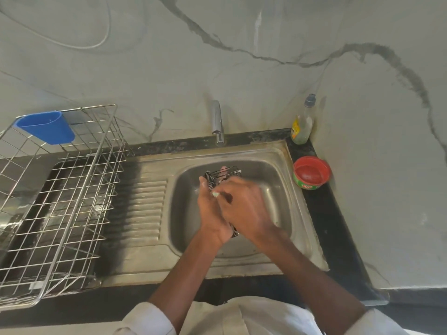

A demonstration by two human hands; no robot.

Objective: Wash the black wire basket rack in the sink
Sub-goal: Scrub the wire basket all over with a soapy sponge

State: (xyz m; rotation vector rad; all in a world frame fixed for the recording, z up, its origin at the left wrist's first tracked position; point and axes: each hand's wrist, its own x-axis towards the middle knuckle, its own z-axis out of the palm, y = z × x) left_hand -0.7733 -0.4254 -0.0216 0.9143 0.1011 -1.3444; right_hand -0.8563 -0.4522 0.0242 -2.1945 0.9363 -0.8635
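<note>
The black wire basket rack hangs over the steel sink basin, mostly hidden behind my hands; its far end and a near corner show. My left hand grips the rack from the left side. My right hand lies across it with fingers curled round a small pale scrubber pressed against the wires. The tap stands behind the basin, and no water is visible running from it.
A large steel wire dish rack with a blue plastic cup holder stands on the left counter by the ribbed drainboard. A dish soap bottle and a red tub stand at the right back corner.
</note>
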